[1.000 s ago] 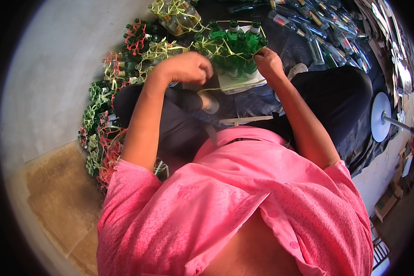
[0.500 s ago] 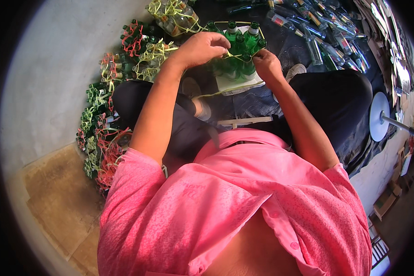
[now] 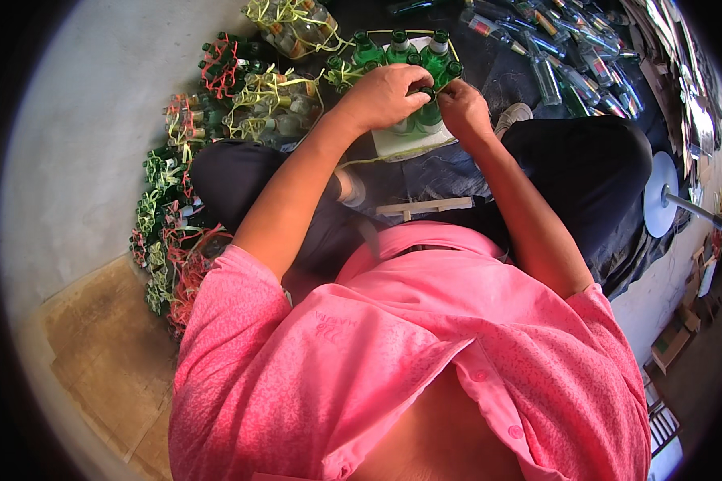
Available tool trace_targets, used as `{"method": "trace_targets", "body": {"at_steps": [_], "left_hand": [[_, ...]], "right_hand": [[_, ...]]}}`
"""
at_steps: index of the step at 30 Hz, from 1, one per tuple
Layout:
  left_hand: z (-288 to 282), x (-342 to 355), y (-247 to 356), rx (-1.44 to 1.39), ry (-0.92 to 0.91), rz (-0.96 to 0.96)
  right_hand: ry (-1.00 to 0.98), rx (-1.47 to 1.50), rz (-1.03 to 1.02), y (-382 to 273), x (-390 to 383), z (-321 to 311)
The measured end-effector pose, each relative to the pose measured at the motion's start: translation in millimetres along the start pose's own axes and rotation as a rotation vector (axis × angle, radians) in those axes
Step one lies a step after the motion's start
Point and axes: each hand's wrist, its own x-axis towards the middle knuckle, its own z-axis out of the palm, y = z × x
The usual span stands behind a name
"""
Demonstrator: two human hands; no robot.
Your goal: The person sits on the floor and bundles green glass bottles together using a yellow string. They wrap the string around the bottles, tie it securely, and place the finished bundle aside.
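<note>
Several upright green bottles (image 3: 436, 53) stand grouped on a white pad (image 3: 393, 144), with a yellow cord (image 3: 361, 160) around their necks and trailing in front. My left hand (image 3: 389, 96) is over the near bottles, fingers curled at the front bottle neck; what they grip is hidden. My right hand (image 3: 467, 108) pinches the yellow cord at the front right corner of the group, close to my left hand. Bottles tied with yellow cord (image 3: 269, 104) lie left of the group.
Bundles with red and green ties (image 3: 168, 216) line a pale wall (image 3: 72, 144) at my left. Loose clear bottles (image 3: 569, 68) lie at back right. My bent legs, a wooden piece (image 3: 425, 208), a round disc on a pole (image 3: 658, 192) and stacked cardboard (image 3: 690, 104) surround me.
My left hand has moved forward and right from beside the group to the front bottle necks, near my right hand. My right hand stays at the corner, shifting only slightly.
</note>
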Motion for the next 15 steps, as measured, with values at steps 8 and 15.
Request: {"method": "trace_targets", "body": {"at_steps": [8, 15], "left_hand": [[-1, 17, -4, 0.141, -0.234, -0.08], [8, 35, -12, 0.19, -0.39, -0.135]], "right_hand": [[-0.003, 0.016, 0.02, -2, 0, 0], [0.002, -0.024, 0.057, 0, 1, -3]]}}
